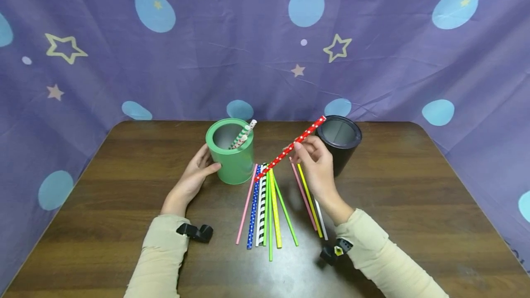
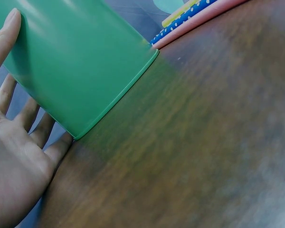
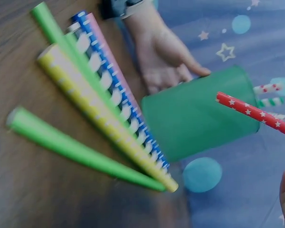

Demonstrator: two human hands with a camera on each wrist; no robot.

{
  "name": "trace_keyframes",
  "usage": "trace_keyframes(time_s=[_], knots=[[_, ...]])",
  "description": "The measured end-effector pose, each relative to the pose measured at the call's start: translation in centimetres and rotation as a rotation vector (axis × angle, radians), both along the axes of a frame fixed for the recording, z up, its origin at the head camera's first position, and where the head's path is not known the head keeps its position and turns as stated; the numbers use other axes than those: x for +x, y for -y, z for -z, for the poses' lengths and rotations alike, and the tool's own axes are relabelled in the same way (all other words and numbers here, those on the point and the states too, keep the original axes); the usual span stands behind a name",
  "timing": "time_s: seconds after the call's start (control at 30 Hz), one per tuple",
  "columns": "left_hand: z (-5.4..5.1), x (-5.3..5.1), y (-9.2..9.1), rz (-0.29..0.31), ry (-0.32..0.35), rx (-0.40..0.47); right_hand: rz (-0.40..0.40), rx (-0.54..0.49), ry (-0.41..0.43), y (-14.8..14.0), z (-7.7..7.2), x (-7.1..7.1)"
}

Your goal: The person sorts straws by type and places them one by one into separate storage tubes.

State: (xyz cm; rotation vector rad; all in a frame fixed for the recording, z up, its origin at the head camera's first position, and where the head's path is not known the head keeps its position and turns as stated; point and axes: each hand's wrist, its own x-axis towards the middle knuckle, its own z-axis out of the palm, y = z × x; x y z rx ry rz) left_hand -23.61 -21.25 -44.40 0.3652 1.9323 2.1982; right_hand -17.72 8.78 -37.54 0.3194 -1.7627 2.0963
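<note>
My left hand (image 1: 192, 174) holds the side of a green can (image 1: 236, 167), its thumb on the near side and its fingers around the far side. Several patterned straws (image 1: 242, 138) lean inside the can, one striped green and white, another white with red marks. A red straw with white stars (image 1: 281, 154) is pinched between thumb and fingers of my right hand (image 1: 316, 169). It slants above the table, its lower end over a fan of loose straws: pink, blue dotted (image 1: 252, 217), black-and-white striped, green (image 1: 286, 209) and yellow (image 1: 275, 215).
Behind my right hand stands a black can (image 1: 343, 153) with an open top. Pink, yellow (image 1: 310, 200) and white straws lie beneath that hand. The brown wooden table (image 1: 414, 197) meets a purple curtain (image 1: 265, 82) at its back and sides.
</note>
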Motion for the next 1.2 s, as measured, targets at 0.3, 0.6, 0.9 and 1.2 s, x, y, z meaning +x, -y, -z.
trace_keyframes(time_s=[0.3, 0.6, 0.9, 1.2], knots=[[0.1, 0.0, 0.1, 0.0, -0.003, -0.001, -0.029, -0.139, -0.098, 1.5, -2.6, 0.2], [0.1, -0.1, 0.0, 0.002, -0.016, 0.009, -0.06, -0.177, -0.127, 3.0, -3.6, 0.0], [0.1, -0.1, 0.1, 0.003, -0.006, 0.003, -0.042, -0.135, -0.067, 4.2, -3.4, 0.1], [0.1, -0.1, 0.0, 0.0, -0.002, -0.003, -0.066, -0.007, -0.085, 4.9, -2.8, -0.2]])
